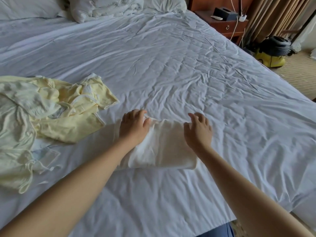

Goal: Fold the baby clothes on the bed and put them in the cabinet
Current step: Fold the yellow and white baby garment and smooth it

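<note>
A cream-white baby garment (164, 144) lies folded into a rectangle on the white bed sheet (188, 65) near the front edge. My left hand (134, 126) presses flat on its far left corner, fingers spread. My right hand (198, 129) rests on its far right edge with fingers apart and slightly curled. A loose heap of pale yellow baby clothes (51, 108) sits unfolded at the left of the bed, with ties hanging toward the front.
White pillows and a bunched duvet (106, 7) lie at the head of the bed. A wooden nightstand (225, 24) with cables stands at the back right, beside beige curtains (273, 14). A yellow and black vacuum (273, 52) sits on the carpet.
</note>
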`<control>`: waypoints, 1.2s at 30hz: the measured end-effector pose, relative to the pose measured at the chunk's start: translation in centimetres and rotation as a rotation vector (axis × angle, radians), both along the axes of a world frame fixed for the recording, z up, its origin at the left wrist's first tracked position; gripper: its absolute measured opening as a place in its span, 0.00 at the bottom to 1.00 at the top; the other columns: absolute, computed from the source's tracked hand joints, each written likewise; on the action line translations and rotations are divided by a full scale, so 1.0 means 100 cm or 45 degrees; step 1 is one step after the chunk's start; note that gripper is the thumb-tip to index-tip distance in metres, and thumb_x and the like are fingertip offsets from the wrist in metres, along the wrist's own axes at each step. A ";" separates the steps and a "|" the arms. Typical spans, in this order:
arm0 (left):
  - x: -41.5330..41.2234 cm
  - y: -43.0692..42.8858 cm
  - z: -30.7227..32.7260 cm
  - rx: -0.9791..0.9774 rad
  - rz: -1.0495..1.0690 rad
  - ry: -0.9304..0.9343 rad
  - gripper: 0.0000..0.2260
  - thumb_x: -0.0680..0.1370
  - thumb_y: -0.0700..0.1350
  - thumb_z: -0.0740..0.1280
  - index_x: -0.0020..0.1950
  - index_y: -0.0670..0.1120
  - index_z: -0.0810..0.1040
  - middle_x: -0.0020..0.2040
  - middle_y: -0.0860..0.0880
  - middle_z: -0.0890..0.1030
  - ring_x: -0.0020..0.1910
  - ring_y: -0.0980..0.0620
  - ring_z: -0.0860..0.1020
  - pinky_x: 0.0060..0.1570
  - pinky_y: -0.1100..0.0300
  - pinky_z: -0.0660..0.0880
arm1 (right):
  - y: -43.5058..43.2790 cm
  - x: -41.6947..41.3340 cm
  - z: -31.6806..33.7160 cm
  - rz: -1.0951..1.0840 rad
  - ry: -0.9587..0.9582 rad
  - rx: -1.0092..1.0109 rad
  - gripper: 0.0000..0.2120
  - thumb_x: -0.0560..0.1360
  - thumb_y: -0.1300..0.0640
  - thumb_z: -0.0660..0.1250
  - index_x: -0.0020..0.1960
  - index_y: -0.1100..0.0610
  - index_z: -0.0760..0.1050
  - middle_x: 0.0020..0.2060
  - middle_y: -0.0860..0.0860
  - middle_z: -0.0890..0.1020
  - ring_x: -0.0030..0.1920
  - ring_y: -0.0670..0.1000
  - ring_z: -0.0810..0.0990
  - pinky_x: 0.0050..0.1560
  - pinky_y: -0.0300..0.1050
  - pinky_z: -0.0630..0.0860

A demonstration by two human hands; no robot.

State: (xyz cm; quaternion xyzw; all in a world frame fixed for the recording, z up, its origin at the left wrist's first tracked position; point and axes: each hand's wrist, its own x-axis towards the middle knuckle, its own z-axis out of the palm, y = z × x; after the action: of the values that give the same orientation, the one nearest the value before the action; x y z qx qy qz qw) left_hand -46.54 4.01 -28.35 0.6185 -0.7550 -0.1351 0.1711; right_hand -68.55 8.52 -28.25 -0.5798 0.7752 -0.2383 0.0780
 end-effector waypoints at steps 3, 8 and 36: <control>0.006 0.024 0.004 -0.074 -0.170 0.000 0.21 0.83 0.51 0.52 0.73 0.46 0.68 0.75 0.48 0.66 0.76 0.48 0.59 0.75 0.50 0.53 | 0.003 0.029 0.010 0.388 0.017 -0.048 0.24 0.80 0.55 0.58 0.76 0.53 0.64 0.76 0.50 0.65 0.77 0.50 0.56 0.77 0.49 0.49; 0.030 0.047 -0.022 0.073 -0.088 -0.129 0.37 0.72 0.66 0.37 0.79 0.54 0.55 0.80 0.52 0.55 0.79 0.53 0.51 0.76 0.53 0.47 | 0.025 0.041 -0.018 0.459 0.191 0.261 0.31 0.79 0.38 0.48 0.79 0.45 0.48 0.79 0.50 0.51 0.79 0.53 0.44 0.76 0.55 0.35; 0.043 0.057 0.014 0.574 0.426 0.927 0.25 0.77 0.39 0.69 0.73 0.42 0.69 0.73 0.44 0.69 0.72 0.49 0.68 0.62 0.66 0.63 | 0.037 0.019 0.013 0.060 -0.655 0.438 0.28 0.74 0.62 0.66 0.72 0.48 0.69 0.66 0.55 0.76 0.63 0.56 0.76 0.62 0.46 0.72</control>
State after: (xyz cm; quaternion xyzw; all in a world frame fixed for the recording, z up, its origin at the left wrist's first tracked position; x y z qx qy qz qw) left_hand -42.22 9.72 -26.98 0.6660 -0.4871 -0.4750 0.3058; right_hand -66.68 12.20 -26.97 -0.4966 0.7453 -0.2406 0.3742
